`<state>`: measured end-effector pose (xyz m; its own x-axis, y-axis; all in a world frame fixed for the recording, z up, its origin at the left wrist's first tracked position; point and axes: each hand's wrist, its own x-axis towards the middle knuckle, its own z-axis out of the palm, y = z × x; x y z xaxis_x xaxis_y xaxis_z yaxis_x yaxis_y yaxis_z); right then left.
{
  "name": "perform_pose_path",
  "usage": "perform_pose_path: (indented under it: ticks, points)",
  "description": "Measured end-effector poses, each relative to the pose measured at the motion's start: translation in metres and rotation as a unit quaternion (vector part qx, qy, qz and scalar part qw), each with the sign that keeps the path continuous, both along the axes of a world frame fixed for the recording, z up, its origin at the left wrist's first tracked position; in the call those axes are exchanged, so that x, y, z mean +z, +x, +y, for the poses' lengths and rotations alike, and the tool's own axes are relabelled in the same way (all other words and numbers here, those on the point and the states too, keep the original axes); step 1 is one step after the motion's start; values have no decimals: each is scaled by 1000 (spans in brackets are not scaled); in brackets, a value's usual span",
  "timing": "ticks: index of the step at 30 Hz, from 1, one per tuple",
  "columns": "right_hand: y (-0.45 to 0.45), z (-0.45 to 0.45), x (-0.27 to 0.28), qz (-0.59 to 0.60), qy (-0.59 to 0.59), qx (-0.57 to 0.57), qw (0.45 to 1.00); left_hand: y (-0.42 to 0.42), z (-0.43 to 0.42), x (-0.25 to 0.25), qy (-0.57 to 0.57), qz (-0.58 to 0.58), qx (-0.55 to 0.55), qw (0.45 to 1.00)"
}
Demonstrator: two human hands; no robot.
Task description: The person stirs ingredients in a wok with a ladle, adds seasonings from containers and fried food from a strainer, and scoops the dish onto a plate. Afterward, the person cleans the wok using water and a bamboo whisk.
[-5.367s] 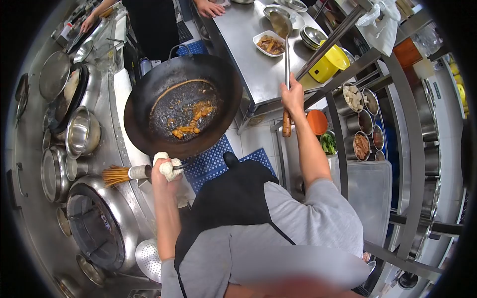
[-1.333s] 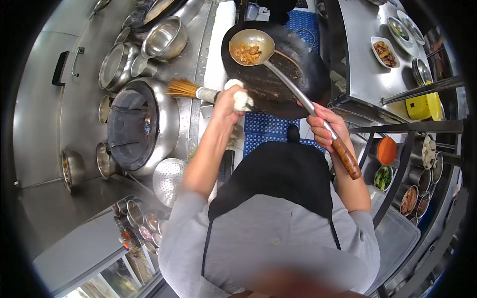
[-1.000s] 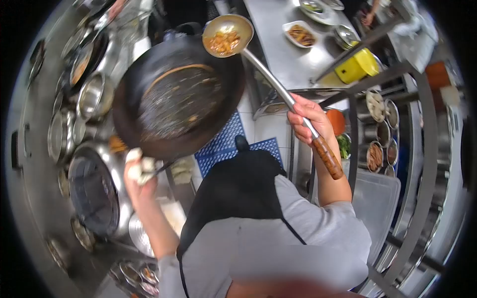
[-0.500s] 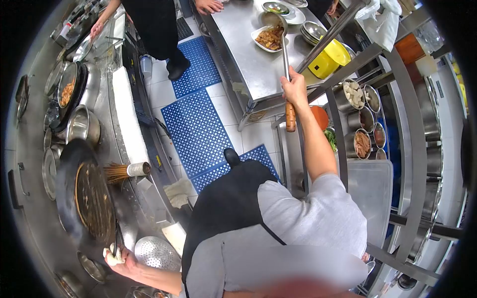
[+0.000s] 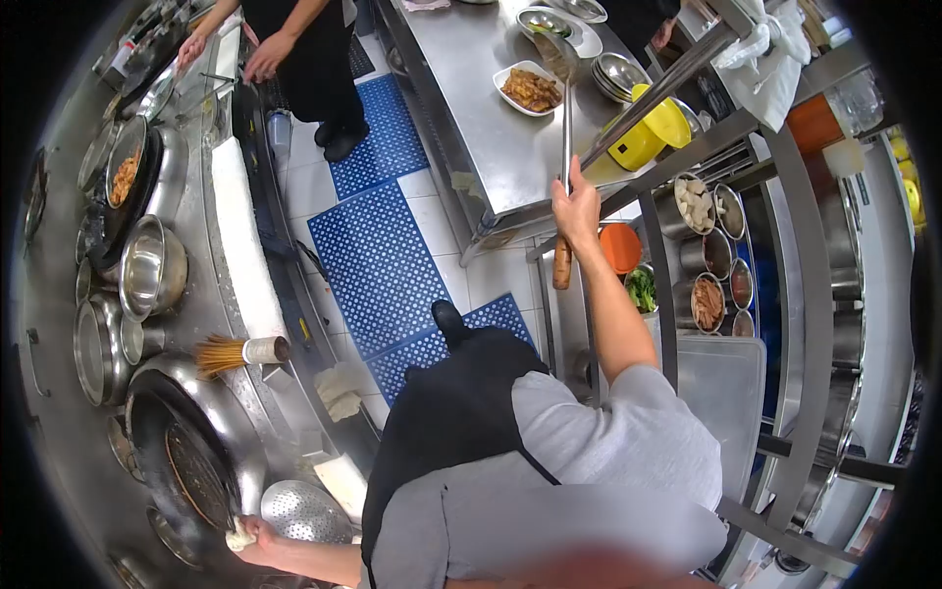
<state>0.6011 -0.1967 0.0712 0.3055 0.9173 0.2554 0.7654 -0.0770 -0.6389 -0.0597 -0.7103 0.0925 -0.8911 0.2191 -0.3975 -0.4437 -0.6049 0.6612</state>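
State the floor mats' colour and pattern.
The mats are blue with white dots, clearest in the head view.

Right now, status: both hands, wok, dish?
Right hand gripping ladle over steel table. Left hand clutching cloth at wok's edge. Food in white dish. Brush near wok.

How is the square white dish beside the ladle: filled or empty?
Filled: brown food is heaped inside the dish, hiding its bottom.
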Motion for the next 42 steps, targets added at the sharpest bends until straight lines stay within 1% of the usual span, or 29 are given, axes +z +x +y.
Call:
perform_pose_path:
  ticks: [1,3,4,5,6,7,8,9,11,13,14,17,19,21,23,24,25,26,27,28,29,30,31,33,35,37,38,39,42]
  points:
    - [3,1,-6,45,-4,1,999,11,17,7,-12,4,37,999]
    - [9,2,-16,137,-13,1,990,-11,7,-13,9,10,18,1000]
    - [7,3,-19,204,7,3,979,-17,7,-17,16,11,15,1000]
    - [1,2,-21,270,27,5,963,-18,9,-17,23,13,12,1000]
    - [-4,0,-23,334,46,6,941,-8,23,-7,-4,5,47,999]
    - [-5,-2,-21,397,23,16,917,5,42,5,-30,-3,83,996]
    - [-7,-4,-16,458,0,26,888,12,56,13,-55,-10,118,991]
    - [-9,-5,-11,518,-22,37,854,11,57,13,-49,-11,108,993]
    - [-14,-12,-10,636,-61,91,764,4,49,2,-39,-13,87,995]
    - [-20,-19,-13,720,-109,144,670,2,48,-8,-45,3,70,997]
    - [-26,-22,-15,723,-145,162,656,5,51,-8,-57,2,74,996]
    - [-60,-28,-12,700,-261,214,629,14,55,-17,-58,-11,53,997]
    - [-90,-23,-7,665,-331,290,604,19,56,-17,-85,-32,41,995]
    - [-133,-17,7,615,-393,366,577,19,56,-21,-67,-30,39,997]
    - [-185,-14,31,522,-418,460,584,31,65,-19,-39,-66,74,994]
    - [-215,-12,49,498,-419,504,569,11,40,-48,-2,-76,86,993]
    - [-252,-15,58,465,-409,546,564,35,43,-44,-92,-24,86,992]
    - [-285,-24,81,404,-351,581,614,22,21,-73,6,-12,47,999]
    - [-313,-34,96,389,-295,630,604,53,52,-54,71,-23,71,995]
    - [-340,-50,119,412,-249,675,559,66,68,-37,88,-36,58,994]
    - [-367,-66,122,438,-249,693,516,79,84,-22,105,-50,45,992]
    - [-380,-88,134,450,-288,682,500,88,95,-11,83,-27,48,995]
    - [-396,-100,126,434,-346,700,449,88,98,-8,119,-29,46,991]
    - [-426,-126,81,326,-348,712,516,92,109,17,60,-62,105,991]
    - [-453,-143,4,205,-135,769,591,81,104,21,82,-64,78,992]
    - [-464,-166,-18,130,-73,798,583,77,101,22,120,-72,68,988]
    - [-464,-173,-11,64,-110,799,588,75,105,22,101,-93,84,987]
    - [-469,-178,-11,68,-111,801,585,72,108,24,82,-114,99,985]
    - [-489,-181,-10,85,-122,798,583,61,120,11,89,-77,108,987]
